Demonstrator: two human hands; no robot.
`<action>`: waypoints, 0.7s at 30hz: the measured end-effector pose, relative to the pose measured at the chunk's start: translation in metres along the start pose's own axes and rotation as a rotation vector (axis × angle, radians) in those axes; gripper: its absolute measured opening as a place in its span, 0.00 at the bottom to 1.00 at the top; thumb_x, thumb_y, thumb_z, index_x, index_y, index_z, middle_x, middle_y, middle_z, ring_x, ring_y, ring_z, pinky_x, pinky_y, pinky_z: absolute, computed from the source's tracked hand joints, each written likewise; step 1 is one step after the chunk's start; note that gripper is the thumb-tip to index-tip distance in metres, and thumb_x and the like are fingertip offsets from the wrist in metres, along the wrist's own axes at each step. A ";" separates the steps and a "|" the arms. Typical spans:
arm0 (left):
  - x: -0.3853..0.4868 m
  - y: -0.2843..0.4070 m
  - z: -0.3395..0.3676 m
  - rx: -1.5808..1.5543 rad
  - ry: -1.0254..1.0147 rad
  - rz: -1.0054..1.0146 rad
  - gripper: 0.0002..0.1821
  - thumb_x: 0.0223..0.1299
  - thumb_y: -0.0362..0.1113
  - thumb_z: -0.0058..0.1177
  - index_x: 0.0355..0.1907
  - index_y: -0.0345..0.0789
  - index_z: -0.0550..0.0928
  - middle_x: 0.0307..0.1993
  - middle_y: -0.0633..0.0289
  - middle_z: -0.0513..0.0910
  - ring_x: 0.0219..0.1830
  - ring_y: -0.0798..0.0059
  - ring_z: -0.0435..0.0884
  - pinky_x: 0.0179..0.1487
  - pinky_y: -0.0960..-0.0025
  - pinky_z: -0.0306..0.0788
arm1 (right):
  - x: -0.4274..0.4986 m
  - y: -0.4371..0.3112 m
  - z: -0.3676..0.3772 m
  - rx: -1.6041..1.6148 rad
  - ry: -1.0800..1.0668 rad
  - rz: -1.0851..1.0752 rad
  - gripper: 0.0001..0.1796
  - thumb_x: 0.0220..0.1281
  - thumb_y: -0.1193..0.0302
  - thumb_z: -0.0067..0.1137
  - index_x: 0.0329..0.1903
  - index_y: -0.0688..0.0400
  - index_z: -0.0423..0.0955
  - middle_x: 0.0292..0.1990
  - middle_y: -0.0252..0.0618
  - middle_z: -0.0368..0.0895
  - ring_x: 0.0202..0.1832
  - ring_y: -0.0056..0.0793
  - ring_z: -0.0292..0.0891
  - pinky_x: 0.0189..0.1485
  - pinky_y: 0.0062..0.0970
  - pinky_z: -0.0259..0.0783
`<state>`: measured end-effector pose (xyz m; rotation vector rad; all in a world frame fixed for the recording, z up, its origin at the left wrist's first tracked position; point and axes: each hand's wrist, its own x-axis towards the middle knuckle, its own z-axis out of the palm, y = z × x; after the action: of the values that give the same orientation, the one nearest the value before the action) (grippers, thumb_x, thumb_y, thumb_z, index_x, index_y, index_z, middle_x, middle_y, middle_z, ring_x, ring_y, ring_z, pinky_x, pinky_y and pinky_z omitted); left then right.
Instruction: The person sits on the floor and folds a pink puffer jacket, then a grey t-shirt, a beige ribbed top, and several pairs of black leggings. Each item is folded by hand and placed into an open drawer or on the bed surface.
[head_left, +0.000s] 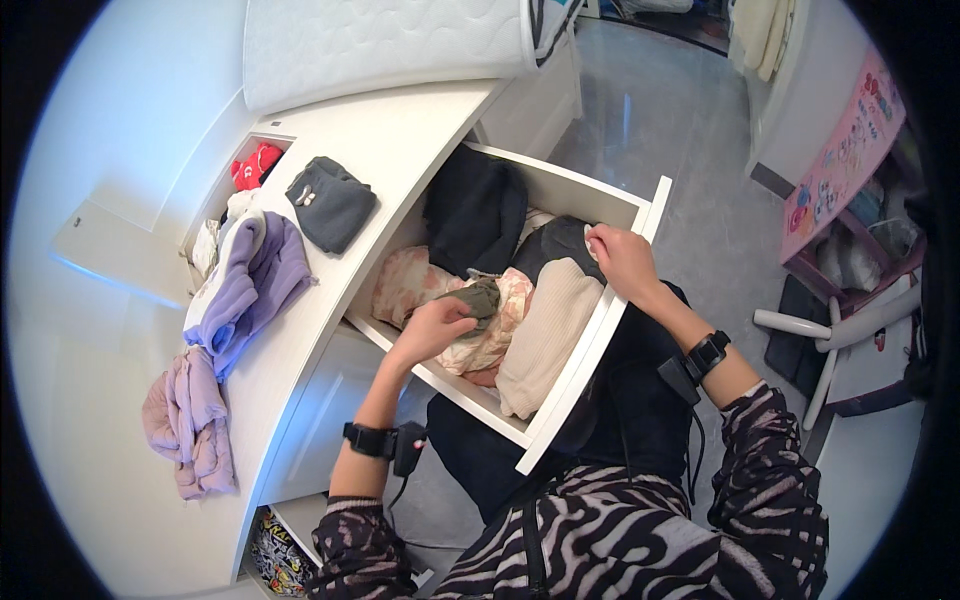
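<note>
An open white drawer (649, 232) full of clothes lies before me. My left hand (439, 328) is over its left part, fingers at a crumpled olive-green garment (480, 298); whether they grip it is unclear. My right hand (621, 259) is at the front right of the drawer, fingers closed on a small piece of white fabric (591, 238). Between my hands are a cream ribbed garment (551, 330) and a pink-and-cream patterned garment (514, 296). Toward the back lies a folded black garment (476, 210), with a dark grey garment (553, 244) beside it.
On the white desktop (405, 142) lie a folded dark grey garment (332, 204), a purple padded garment (259, 277) and a pink puffer garment (191, 424). A recessed compartment holds a red cloth item (256, 166). A mattress (390, 45) rests at the back. A lower drawer stands open at bottom left.
</note>
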<state>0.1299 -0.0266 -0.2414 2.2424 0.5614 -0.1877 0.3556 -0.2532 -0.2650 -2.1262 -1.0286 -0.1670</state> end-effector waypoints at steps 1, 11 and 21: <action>0.016 0.000 0.011 -0.019 -0.056 0.029 0.20 0.53 0.38 0.57 0.45 0.27 0.76 0.36 0.56 0.81 0.35 0.75 0.78 0.40 0.72 0.72 | 0.000 0.003 0.001 -0.004 -0.042 0.024 0.08 0.57 0.70 0.50 0.32 0.58 0.77 0.29 0.44 0.79 0.32 0.42 0.76 0.37 0.36 0.71; 0.059 0.008 0.131 0.182 0.086 -0.008 0.27 0.36 0.38 0.57 0.42 0.24 0.77 0.34 0.43 0.80 0.37 0.51 0.81 0.45 0.62 0.74 | 0.000 0.004 0.003 -0.061 -0.066 0.039 0.08 0.53 0.68 0.53 0.30 0.59 0.76 0.26 0.44 0.79 0.30 0.42 0.76 0.35 0.37 0.72; -0.021 -0.020 -0.041 -1.592 -0.047 -0.128 0.13 0.51 0.30 0.40 0.30 0.22 0.78 0.23 0.49 0.81 0.20 0.65 0.81 0.23 0.69 0.79 | -0.003 0.001 0.003 -0.051 -0.112 0.039 0.08 0.52 0.66 0.56 0.31 0.57 0.77 0.27 0.39 0.80 0.32 0.39 0.77 0.36 0.35 0.71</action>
<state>0.1002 0.0089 -0.2213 0.6563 0.5160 0.1340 0.3538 -0.2535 -0.2686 -2.2214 -1.0562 -0.0565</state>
